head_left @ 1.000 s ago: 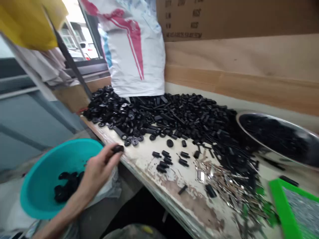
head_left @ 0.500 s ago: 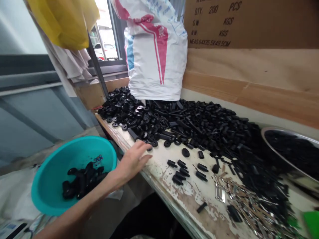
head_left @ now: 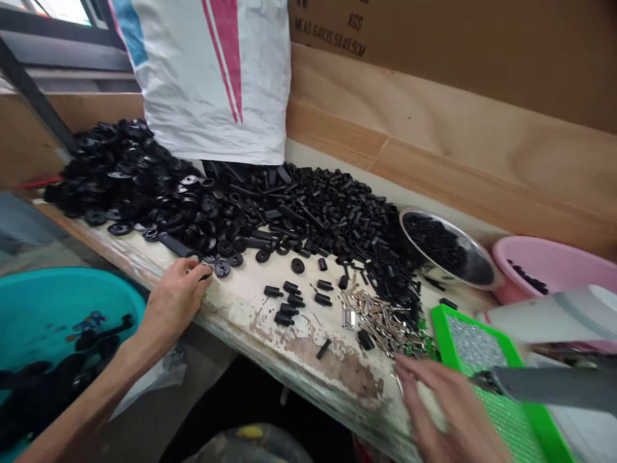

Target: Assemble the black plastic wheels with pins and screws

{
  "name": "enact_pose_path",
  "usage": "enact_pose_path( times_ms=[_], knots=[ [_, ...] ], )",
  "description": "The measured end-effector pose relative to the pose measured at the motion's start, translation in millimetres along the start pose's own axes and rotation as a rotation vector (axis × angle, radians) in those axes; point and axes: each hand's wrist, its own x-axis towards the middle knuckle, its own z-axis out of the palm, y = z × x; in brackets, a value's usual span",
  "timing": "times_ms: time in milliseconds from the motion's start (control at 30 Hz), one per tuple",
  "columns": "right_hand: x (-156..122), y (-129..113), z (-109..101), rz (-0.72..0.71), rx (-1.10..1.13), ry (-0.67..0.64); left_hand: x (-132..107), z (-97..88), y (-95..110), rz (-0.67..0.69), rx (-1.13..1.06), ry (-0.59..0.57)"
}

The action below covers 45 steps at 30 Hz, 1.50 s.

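Black disc (head_left: 207, 276) against left fingers (head_left: 196, 271)

The worktable's pale top (head_left: 241, 292) is scuffed to brown along its near edge. Directly on it lie heaped black plastic discs (head_left: 144, 173) at the left, a bank of short black sleeves (head_left: 332, 199), loose stemmed black pegs (head_left: 293, 300), scattered silvery metal strips (head_left: 376, 315), a steel bowl (head_left: 446, 278) and a green tray (head_left: 447, 331).

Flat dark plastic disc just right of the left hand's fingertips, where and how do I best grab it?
Probably pinch the flat dark plastic disc by its rim, coming from the near side: it lies flat, with bare pale tabletop in front, while similar black plastic discs crowd behind it. The left hand is closest.
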Motion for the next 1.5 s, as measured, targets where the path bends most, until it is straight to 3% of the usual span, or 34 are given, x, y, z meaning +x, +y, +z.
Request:
enact_pose_path(
  times_ms=[67, 133, 400, 533, 633, 767, 833, 900, 1000, 1067, 1167, 1300, 1400, 1500],
  knots=[
    [3.9, 0.7, 17.0, -0.059, -0.041, -0.159, 2.3, 0.7, -6.7, 0.017, -0.024, -0.01],
    [6.9, 0.6, 33.5, -0.032, -0.074, -0.233, 3.3, 0.2, -12.1, 0.042, -0.055, -0.014],
    [37.4, 5.8, 79.4, 0.118, -0.281, -0.175, 2.9, -5.5, -7.1, 0.103, 0.051, -0.057],
    [51.1, 9.4, 92.5, 0.182, -0.318, -0.202, 3.9, -3.3, -10.0, 0.118, -0.078, -0.059],
    [53.2, 13.0, 94.6, 0.222, -0.269, -0.232, 3.0, -8.0, -5.5, 0.006, -0.232, -0.06],
    [55.8, 20.3, 91.2, 0.279, -0.168, -0.188, -0.8, -24.8, 29.7, -0.264, -0.679, -0.101],
    [59.5, 20.0, 87.4, 0.308, -0.116, -0.113, -4.5, -30.1, 58.1, -0.403, -0.974, -0.215],
    [63.8, 12.5, 82.0, 0.339, -0.057, -0.038, -8.6, -28.9, 87.2, -0.414, -1.19, -0.371],
    [66.5, -14.4, 70.8, 0.406, 0.106, 0.006, -13.0, -18.4, 121.2, -0.416, -1.343, -0.458],
    [64.6, -37.4, 63.6, 0.545, 0.434, 0.019, -14.5, -12.1, 135.1, -0.392, -1.371, -0.473],
    [58.9, -63.2, 58.5, 0.551, 0.654, 0.07, -15.2, -9.6, 146.0, -0.351, -1.315, -0.478],
    [53.0, -68.6, 60.4, 0.498, 0.684, 0.103, -15.6, -13.4, 151.0, -0.347, -1.25, -0.494],
    [49.8, -63.6, 61.6, 0.462, 0.688, 0.121, -16.6, -14.4, 152.2, -0.457, -1.433, -0.575],
    [45.7, -61.6, 59.1, 0.461, 0.664, 0.215, -17.3, -11.1, 153.6, -0.634, -1.778, -0.732]
  ],
)
